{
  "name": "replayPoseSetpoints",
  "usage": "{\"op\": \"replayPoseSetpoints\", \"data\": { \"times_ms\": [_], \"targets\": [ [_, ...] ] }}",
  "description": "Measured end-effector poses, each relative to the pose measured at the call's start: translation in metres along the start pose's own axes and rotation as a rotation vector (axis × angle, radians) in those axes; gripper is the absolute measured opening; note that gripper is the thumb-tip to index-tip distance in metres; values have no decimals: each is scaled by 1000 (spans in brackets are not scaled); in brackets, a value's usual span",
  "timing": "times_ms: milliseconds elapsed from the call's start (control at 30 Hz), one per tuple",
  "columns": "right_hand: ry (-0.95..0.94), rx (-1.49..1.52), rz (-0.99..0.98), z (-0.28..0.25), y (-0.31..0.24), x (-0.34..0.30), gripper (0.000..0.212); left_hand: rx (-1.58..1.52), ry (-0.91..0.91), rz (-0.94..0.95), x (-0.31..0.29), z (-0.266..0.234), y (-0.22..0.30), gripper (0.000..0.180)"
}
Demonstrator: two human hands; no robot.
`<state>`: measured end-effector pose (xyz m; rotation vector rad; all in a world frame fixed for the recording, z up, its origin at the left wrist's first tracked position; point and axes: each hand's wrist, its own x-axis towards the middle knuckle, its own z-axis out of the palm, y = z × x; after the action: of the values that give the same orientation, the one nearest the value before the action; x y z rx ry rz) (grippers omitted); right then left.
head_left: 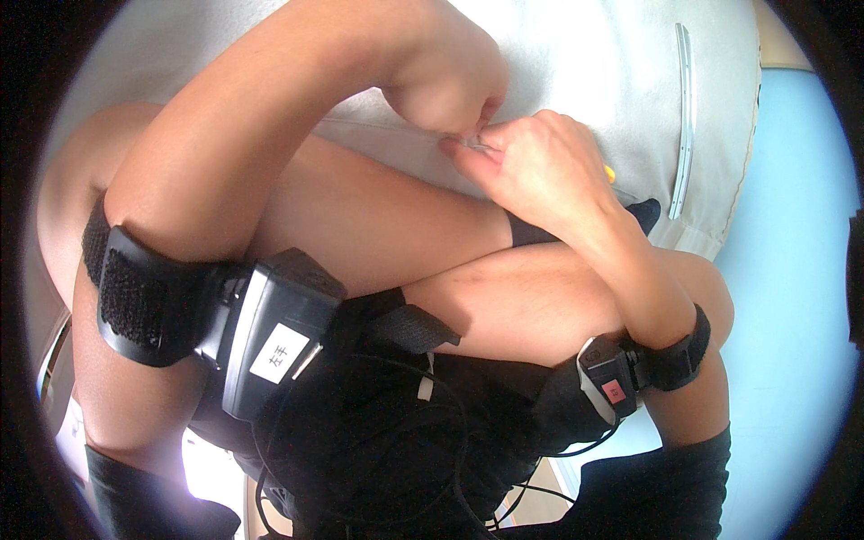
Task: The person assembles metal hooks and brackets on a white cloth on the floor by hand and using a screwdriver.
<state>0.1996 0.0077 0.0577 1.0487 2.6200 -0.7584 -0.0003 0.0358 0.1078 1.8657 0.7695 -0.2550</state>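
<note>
My left hand (445, 76) is closed, its back turned up and its fingertips mostly hidden beneath it. Beside it, my right hand (549, 166) pinches with thumb and fingers. Where the two hands meet there is a small shiny, pale thing (472, 141), too little in view to name. Both hands touch or nearly touch it. A yellow bit (610, 173) peeks out past the right hand; whether that hand holds it cannot be seen.
Under the hands spreads a white cloth (594, 54). On it at the right lies a long, narrow metal strip (684, 121). A light blue surface (792, 270) lies beyond. My crossed legs (387, 193) are below the hands. Black devices (279, 324) with cables are strapped to both forearms.
</note>
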Motion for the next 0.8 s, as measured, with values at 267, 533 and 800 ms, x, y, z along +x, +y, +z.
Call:
{"op": "replayPoseSetpoints", "data": {
  "times_ms": [267,533,800],
  "targets": [
    [-159,-47,151,-23,-2,-3,51,-52,-121,-110,8,-9,-7,30],
    [-125,7,157,-15,-9,-3,44,-32,-136,-181,8,-12,4,31],
    [-136,15,143,-17,-21,-2,38,47,-79,28,-3,-11,2,31]
  ]
}}
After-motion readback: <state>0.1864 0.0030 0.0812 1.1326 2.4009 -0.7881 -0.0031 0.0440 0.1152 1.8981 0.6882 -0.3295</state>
